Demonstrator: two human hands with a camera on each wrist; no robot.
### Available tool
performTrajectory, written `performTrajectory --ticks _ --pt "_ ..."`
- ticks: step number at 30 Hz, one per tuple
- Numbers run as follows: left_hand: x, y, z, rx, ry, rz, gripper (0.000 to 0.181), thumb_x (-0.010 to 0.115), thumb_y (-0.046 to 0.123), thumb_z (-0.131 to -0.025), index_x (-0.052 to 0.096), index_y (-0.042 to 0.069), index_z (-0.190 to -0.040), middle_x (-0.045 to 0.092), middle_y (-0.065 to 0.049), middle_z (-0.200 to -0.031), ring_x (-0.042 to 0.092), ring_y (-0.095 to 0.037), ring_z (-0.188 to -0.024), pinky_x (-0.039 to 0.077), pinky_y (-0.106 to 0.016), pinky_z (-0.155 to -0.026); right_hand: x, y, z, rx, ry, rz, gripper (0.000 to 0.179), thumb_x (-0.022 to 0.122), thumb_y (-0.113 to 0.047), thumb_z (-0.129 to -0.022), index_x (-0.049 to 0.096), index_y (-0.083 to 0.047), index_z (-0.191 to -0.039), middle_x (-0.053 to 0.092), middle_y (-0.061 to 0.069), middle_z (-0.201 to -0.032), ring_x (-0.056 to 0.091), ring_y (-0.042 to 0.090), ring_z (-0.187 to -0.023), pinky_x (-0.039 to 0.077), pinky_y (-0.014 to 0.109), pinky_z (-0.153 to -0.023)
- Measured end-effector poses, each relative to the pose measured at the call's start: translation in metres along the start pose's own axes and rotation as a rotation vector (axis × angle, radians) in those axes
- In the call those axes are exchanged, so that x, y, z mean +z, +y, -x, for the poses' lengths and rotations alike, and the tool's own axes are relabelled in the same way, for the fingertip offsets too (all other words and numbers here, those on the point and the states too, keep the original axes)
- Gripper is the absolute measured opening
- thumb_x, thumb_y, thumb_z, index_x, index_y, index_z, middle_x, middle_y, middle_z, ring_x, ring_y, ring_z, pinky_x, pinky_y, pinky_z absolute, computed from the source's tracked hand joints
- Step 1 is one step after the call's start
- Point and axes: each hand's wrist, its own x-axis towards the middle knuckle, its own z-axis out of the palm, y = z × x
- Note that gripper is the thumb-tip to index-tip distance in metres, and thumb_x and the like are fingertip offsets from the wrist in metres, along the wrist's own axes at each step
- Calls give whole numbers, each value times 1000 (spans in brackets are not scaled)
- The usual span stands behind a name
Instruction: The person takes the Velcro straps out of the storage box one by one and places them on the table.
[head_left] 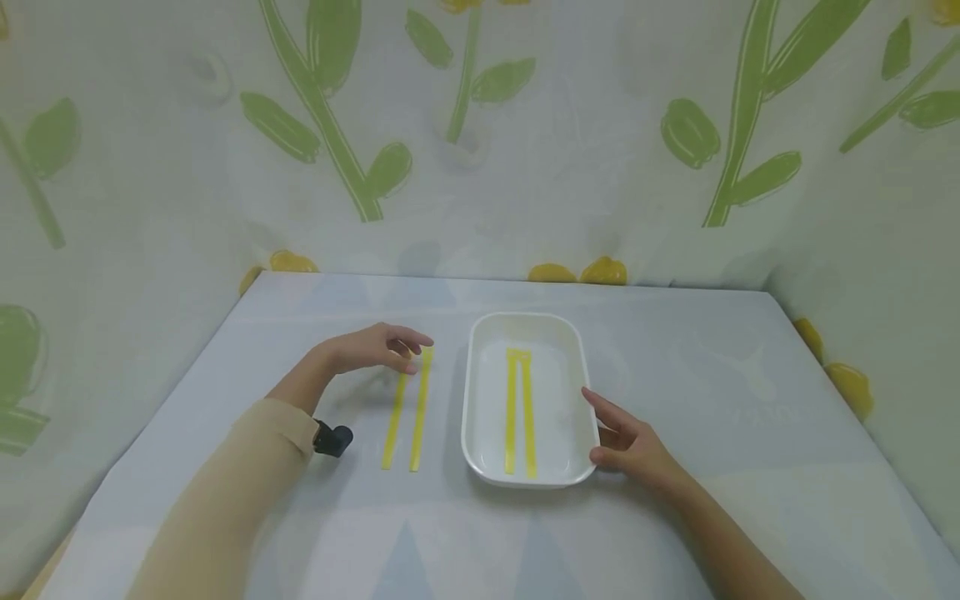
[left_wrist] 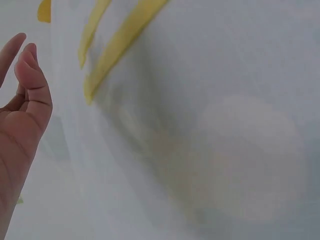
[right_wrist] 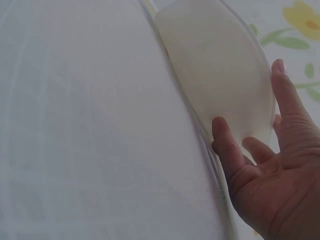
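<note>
A left hand (head_left: 372,347), its grip spread, hangs over two yellow strips (head_left: 421,417) on the desk (head_left: 712,400), contact hard to judge, as the right hand (head_left: 633,446), fingers apart, touches a white tray (head_left: 558,392) holding similar strips (head_left: 511,417). Transferring strips seems the step; next calls for a careful pinch.

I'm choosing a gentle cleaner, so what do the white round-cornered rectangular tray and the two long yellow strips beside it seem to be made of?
White round-cornered rectangular tray: probably smooth, slightly glossy plastic, judging by its thin rim and faint sheen.

Two long yellow strips: perhaps matte tape or paper, being flat, thin and without clear shine; the pictures don't settle which.
</note>
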Motion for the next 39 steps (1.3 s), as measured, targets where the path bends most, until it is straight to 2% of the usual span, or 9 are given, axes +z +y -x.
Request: performTrajectory --ticks 6,12,17,26,30,35,39 --pt "-6 22 -12 35 -11 11 56 66 23 -87 48 9 -138 50 -18 -134 48 -26 -121 33 -47 -106 0 0 1 -23 -14 -33 79 70 -7 -84 26 -10 -150 20 21 -154 36 49 -130 52 27 -85" --pt "-7 41 -24 58 -28 47 53 66 24 -87 50 14 -137 47 -19 -136 47 -25 -122 33 -45 -106 -1 0 1 -36 -20 -44 79 70 -6 -84 26 -9 -149 20 22 -154 35 50 -129 52 27 -84" --pt "-5 51 -35 61 -46 60 53 67 28 -87 51 16 -136 47 -16 -138 46 -22 -125 34 -42 -106 -1 0 2 -39 -15 -39 78 70 -8 -83 28 -11 -149 22 22 -153 37 50 -129 51 25 -84" --pt "6 79 -56 69 -93 59 52 66 26 -88 50 12 -136 54 -12 -129 51 -22 -118 37 -39 -104 2 -3 2 -37 -21 -49 77 70 -8 -84 28 -11 -149 22 23 -153 36 50 -128 52 27 -84" --pt "12 95 -67 27 -127 89 52 65 25 -88 50 12 -136 55 -7 -127 51 -21 -119 40 -34 -103 2 -3 2 -40 -19 -45 77 70 -8 -84 29 -11 -149 22 23 -153 37 50 -127 52 27 -84" --pt "22 118 -80 -91 -165 157 56 68 20 -87 47 4 -137 56 -8 -130 50 -24 -125 43 -31 -100 2 -2 2 -19 -2 -34 77 70 -9 -83 30 -12 -149 23 21 -153 38 50 -128 53 28 -83" --pt "35 127 -93 -190 -114 185 58 72 17 -84 48 2 -135 60 -10 -124 54 -26 -121 48 -30 -94 2 -1 1 -17 5 -16 77 70 -8 -83 30 -13 -149 23 20 -153 40 48 -127 53 28 -84"
